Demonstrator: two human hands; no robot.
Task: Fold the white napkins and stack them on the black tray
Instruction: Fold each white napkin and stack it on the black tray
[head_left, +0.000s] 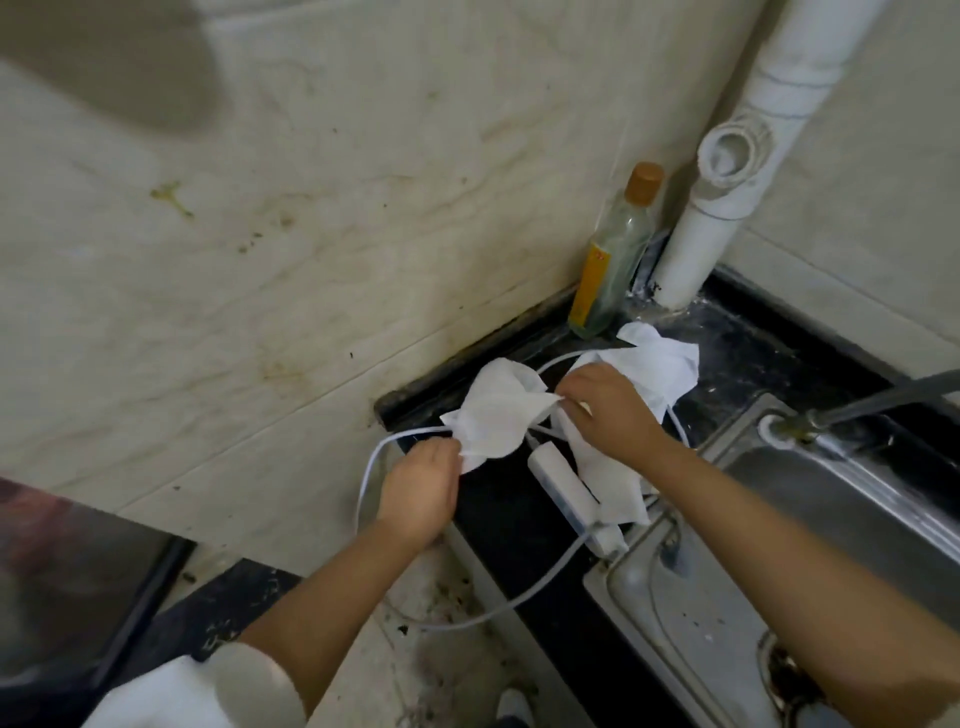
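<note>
Napkin (496, 415), thin and limp, hangs lifted over the black surface (498, 514) by the wall. The left hand (421, 483) pinches its lower edge and the right hand (605, 408) pinches its right corner. It looks feather-light and easily torn, so corners seem the best hold. More napkins (660, 369) lie crumpled just behind, near a bottle (613, 260) and sink (831, 499).

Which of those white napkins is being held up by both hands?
The left napkin, nearest the wall: the left hand and right hand pinch its corners. The others lie on the counter.
</note>
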